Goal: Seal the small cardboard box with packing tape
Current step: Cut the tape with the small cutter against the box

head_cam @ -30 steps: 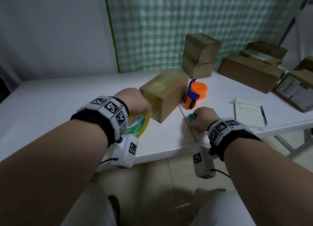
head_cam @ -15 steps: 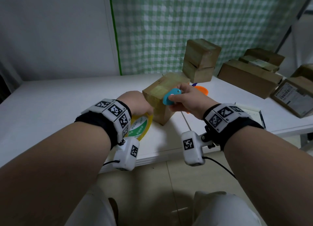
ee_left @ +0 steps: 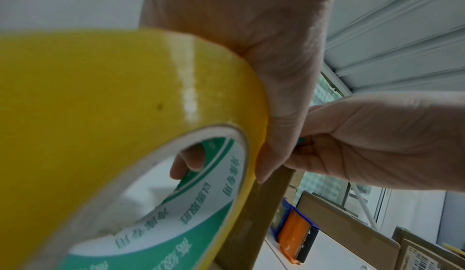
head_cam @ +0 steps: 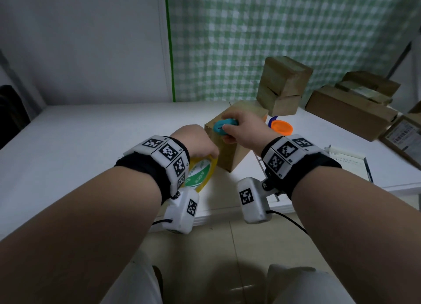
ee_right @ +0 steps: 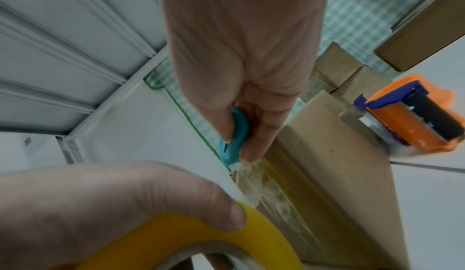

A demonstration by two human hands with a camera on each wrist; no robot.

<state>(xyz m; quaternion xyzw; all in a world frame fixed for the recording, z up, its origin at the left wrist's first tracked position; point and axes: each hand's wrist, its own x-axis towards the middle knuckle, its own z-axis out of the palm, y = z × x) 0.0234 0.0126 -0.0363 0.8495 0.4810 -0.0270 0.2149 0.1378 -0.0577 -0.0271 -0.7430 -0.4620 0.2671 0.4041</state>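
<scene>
A small cardboard box (head_cam: 230,153) (ee_right: 334,173) stands on the white table (head_cam: 91,144), with tape running up its near face. My left hand (head_cam: 196,142) (ee_left: 264,75) grips a yellow roll of packing tape (head_cam: 200,173) (ee_left: 113,125) (ee_right: 201,240) against the box's lower left side, one finger inside the core. My right hand (head_cam: 243,130) (ee_right: 241,75) pinches a small teal cutter (head_cam: 224,127) (ee_right: 232,139) at the box's top near edge, its tip touching the tape there.
An orange and blue tape dispenser (head_cam: 281,127) (ee_right: 412,123) sits just right of the box. Two stacked boxes (head_cam: 282,85) stand behind it, with several larger cartons (head_cam: 350,112) at the far right. A notepad with a pen (head_cam: 350,164) lies at the right front edge.
My right hand lifted the teal cutter off the table and carried it up and left to the box's top edge. The left hand stayed with the tape roll by the box.
</scene>
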